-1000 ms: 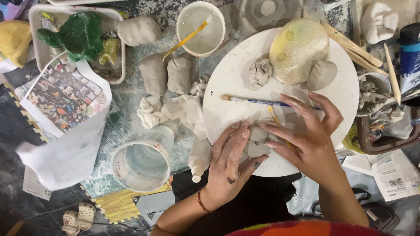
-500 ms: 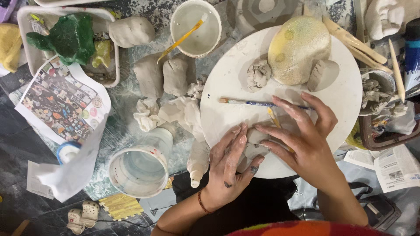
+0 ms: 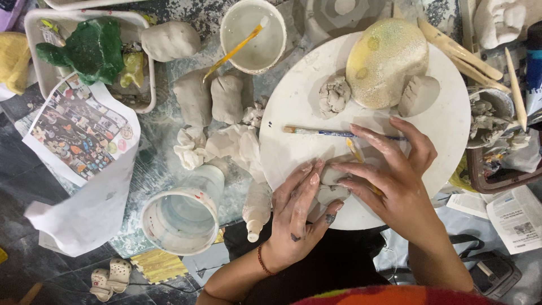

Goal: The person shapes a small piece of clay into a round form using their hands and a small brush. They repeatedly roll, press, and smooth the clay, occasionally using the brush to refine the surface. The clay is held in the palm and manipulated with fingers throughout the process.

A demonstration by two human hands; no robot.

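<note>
Two hands (image 3: 350,192) on soft grey clay (image 3: 332,184)

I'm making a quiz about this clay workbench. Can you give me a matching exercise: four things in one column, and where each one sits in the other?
Things:
1. paintbrush
2. yellow stick
3. green frog figure
4. small clay piece

Places:
A. in the white tray
B. between the left hand and right hand
C. flat on the round board
D. leaning in the white cup

Pairs: 1-C, 2-D, 3-A, 4-B
</note>
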